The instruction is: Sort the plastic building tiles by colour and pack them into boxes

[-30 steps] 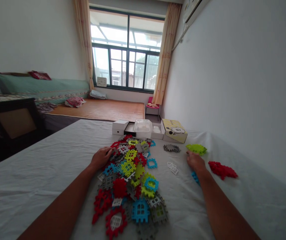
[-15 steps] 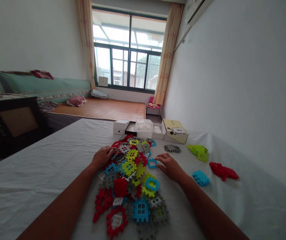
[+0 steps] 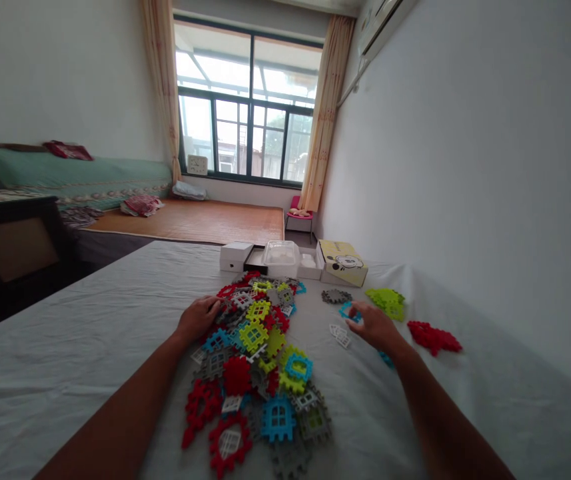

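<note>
On the white-cloth-covered counter [image 3: 90, 320]: one blue toothed plastic frame [image 3: 346, 311], pinched in the right hand [image 3: 379, 328], near grey toothed plastic pieces [image 3: 336, 296]; left hand [image 3: 198, 320] at multicoloured plastic pile [image 3: 254, 337], grip indeterminable.

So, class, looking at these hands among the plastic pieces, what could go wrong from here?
The blue frame appears held by its edge in the right hand's grip, so it might slip. The white lattice pieces lie close to that hand and could get brushed aside. The left hand is at the edge of the loose, overlapping pile, so a nudge might make pieces slide.
</note>
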Tool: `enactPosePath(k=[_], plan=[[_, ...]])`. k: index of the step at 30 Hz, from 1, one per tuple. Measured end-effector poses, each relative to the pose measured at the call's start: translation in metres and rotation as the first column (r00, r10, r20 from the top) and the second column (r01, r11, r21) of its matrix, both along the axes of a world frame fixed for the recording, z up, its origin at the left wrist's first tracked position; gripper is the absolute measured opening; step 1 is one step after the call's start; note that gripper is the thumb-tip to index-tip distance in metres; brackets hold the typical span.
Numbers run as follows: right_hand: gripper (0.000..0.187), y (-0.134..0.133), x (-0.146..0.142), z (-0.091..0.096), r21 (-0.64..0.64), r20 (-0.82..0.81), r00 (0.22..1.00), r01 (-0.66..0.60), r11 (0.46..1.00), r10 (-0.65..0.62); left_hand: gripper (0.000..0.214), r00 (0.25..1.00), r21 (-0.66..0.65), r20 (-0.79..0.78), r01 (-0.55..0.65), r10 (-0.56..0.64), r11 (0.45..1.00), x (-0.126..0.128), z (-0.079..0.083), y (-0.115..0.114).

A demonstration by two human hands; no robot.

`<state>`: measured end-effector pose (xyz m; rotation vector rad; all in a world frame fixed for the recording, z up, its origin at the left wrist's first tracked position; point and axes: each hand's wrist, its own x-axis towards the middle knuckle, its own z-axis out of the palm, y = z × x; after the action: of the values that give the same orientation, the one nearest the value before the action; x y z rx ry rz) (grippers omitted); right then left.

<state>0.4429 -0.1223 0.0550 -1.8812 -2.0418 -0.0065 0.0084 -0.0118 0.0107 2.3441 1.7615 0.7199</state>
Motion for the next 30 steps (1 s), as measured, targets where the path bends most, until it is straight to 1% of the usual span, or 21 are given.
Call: enactPosePath(k=[2,4,7,9,11,13,16,18,20,22,26,28,30], plan=[[0.012,-0.011,0.022,0.003,-0.106,0.052,0.992,0.120,0.987,-0.115,0.041,1.000,-0.002,0.004,0.000,0.000,1.000,0.000,0.001,-0.001],[0.019,-0.024,0.038,-0.003,-0.123,0.077,0.985,0.162,0.979,-0.154,0.041,1.000,0.000,0.004,-0.003,0.003,1.000,0.000,0.001,-0.002],[0.042,-0.044,0.047,-0.025,-0.085,0.086,0.984,0.162,0.983,-0.155,0.041,1.000,0.015,0.000,0.002,-0.002,1.000,-0.001,-0.001,0.000],[0.049,-0.054,0.047,-0.041,-0.073,0.104,0.980,0.176,0.982,-0.168,0.042,1.000,0.023,0.001,0.013,-0.013,1.000,-0.001,-0.004,0.002],[0.050,-0.063,0.046,-0.053,-0.065,0.121,0.973,0.204,0.977,-0.196,0.043,1.000,0.028,0.003,0.017,-0.017,0.999,-0.002,-0.005,0.003],[0.050,-0.070,0.048,-0.060,-0.057,0.134,0.965,0.232,0.971,-0.223,0.043,1.000,0.033,0.005,0.017,-0.017,0.999,-0.001,-0.005,0.002],[0.050,-0.079,0.053,-0.065,-0.055,0.163,0.951,0.274,0.960,-0.262,0.042,1.000,0.034,-0.001,0.025,-0.025,0.999,0.000,-0.004,0.001],[0.049,-0.082,0.060,-0.066,-0.063,0.176,0.948,0.278,0.958,-0.264,0.041,1.000,0.027,-0.003,0.029,-0.029,0.999,0.000,-0.003,0.000],[0.049,-0.080,0.070,-0.063,-0.054,0.178,0.949,0.273,0.960,-0.260,0.041,1.000,0.023,-0.003,0.029,-0.029,0.999,0.000,-0.003,0.000],[0.050,-0.072,0.086,-0.056,-0.014,0.194,0.938,0.297,0.955,-0.289,0.041,1.000,0.026,-0.001,0.029,-0.029,0.999,-0.001,-0.004,0.000],[0.042,-0.044,0.125,-0.041,0.078,0.261,0.862,0.430,0.900,-0.434,0.040,1.000,0.027,0.012,0.012,-0.013,1.000,-0.001,-0.004,0.002],[0.038,-0.033,0.141,-0.040,0.074,0.276,0.846,0.455,0.887,-0.457,0.039,1.000,0.020,0.011,0.001,-0.001,1.000,-0.001,-0.004,0.002],[0.035,-0.027,0.152,-0.044,0.022,0.272,0.865,0.433,0.901,-0.422,0.040,1.000,0.023,0.008,-0.005,0.005,1.000,-0.001,-0.004,0.003]])
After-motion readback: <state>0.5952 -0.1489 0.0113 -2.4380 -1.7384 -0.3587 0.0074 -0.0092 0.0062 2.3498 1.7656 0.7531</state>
